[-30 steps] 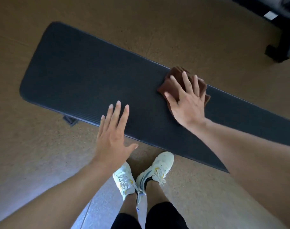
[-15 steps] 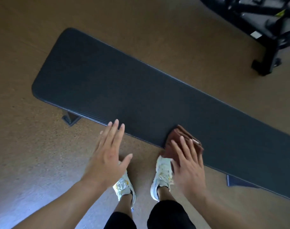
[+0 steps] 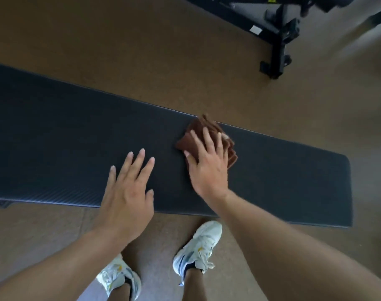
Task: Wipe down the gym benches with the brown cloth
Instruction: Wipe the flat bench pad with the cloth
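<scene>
Bench pad (image 3: pixel 55 148) bare leftward; black frame (image 3: pixel 278 40) well beyond.

Beyond our right hand (image 3: pixel 209 168) stands black gym equipment (image 3: pixel 278 38); below our hands, our white sneakers (image 3: pixel 198 246) on brown floor (image 3: pixel 141 51).

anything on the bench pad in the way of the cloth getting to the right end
Nothing visible does. The brown cloth sits under the right hand on the bench pad, and the pad surface from there to its right end is bare. The left hand is on the opposite side.
</scene>
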`<state>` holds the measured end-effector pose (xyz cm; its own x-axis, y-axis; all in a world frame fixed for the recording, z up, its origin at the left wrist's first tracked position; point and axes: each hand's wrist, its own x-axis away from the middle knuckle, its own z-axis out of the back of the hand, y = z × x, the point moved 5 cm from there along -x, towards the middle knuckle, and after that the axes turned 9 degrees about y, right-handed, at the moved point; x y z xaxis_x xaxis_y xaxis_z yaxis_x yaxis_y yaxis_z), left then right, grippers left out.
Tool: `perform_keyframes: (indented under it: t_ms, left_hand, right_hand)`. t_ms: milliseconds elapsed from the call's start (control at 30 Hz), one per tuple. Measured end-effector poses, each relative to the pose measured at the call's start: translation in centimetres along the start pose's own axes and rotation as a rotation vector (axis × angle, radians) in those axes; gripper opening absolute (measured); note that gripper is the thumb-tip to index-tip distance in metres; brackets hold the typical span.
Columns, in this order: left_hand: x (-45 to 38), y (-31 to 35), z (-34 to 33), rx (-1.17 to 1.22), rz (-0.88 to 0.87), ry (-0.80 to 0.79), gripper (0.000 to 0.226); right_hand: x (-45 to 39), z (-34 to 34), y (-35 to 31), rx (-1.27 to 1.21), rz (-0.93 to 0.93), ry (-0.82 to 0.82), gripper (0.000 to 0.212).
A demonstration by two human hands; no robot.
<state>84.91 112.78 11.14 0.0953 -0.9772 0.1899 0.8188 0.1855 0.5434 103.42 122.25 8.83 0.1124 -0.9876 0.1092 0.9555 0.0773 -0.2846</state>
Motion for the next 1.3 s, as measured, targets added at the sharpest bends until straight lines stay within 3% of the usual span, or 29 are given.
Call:
perform_keyframes:
  t_ms: [67,167,267,367,500,633,733,800,900,1033,1133,1200,1300]
  left_hand:
    - [-0.9,1.6,-0.5,-0.026,-0.001,-0.035,0.076]
    - [-1.4,3.7,-1.2,-0.050,-0.035,-0.079,0.081]
    - [-1.7,6.3,-1.9,-0.045,-0.073,-0.088,0.081]
    - [-2.3,8.2,-3.1,-0.064,-0.061,-0.114,0.079]
    - [-2.5,9.7,-4.7,-0.200,-0.064,-0.143,0.083]
    - [-2.8,10.9,-6.6,-0.263,-0.036,-0.209,0.092]
    - [-3.0,11.4,-8.1,-0.290,0.015,-0.277,0.107]
    - [-3.0,11.7,-8.7,-0.370,0.001,-0.283,0.117]
    - [-3.2,11.6,-9.3,-0.418,0.019,-0.275,0.120]
    - [-3.4,11.3,-9.7,-0.485,0.027,-0.302,0.121]
    - [-3.3,11.0,-9.9,-0.496,0.026,-0.305,0.121]
    - [-3.3,10.6,-10.0,-0.503,0.000,-0.284,0.122]
    - [-3.1,10.2,-10.0,-0.532,-0.028,-0.258,0.123]
  right_hand:
    - [8.3,-0.7,1.2,0.004,0.128,-0.023,0.059]
    - [15.7,-0.9,3.3,-0.001,0.077,-0.134,0.066]
    - [11.4,-0.4,5.2,0.018,0.024,-0.154,0.061]
    - [1.1,1.9,7.6,-0.039,-0.121,-0.085,0.056]
    - [-7.7,3.4,10.1,-0.145,-0.274,-0.165,0.055]
    - [1.4,2.5,10.4,-0.104,-0.099,-0.015,0.057]
    - [14.0,1.7,11.9,0.002,-0.041,-0.055,0.069]
    - [17.2,1.5,12.8,0.049,0.001,-0.125,0.073]
    - [12.9,1.7,13.6,0.045,0.003,-0.139,0.064]
    - [1.3,3.2,14.9,-0.038,-0.055,-0.083,0.057]
    - [-5.1,4.2,15.9,-0.013,-0.006,-0.149,0.058]
    - [-4.9,4.3,16.3,-0.046,0.011,-0.129,0.058]
    - [3.2,4.0,17.0,-0.076,0.009,-0.075,0.060]
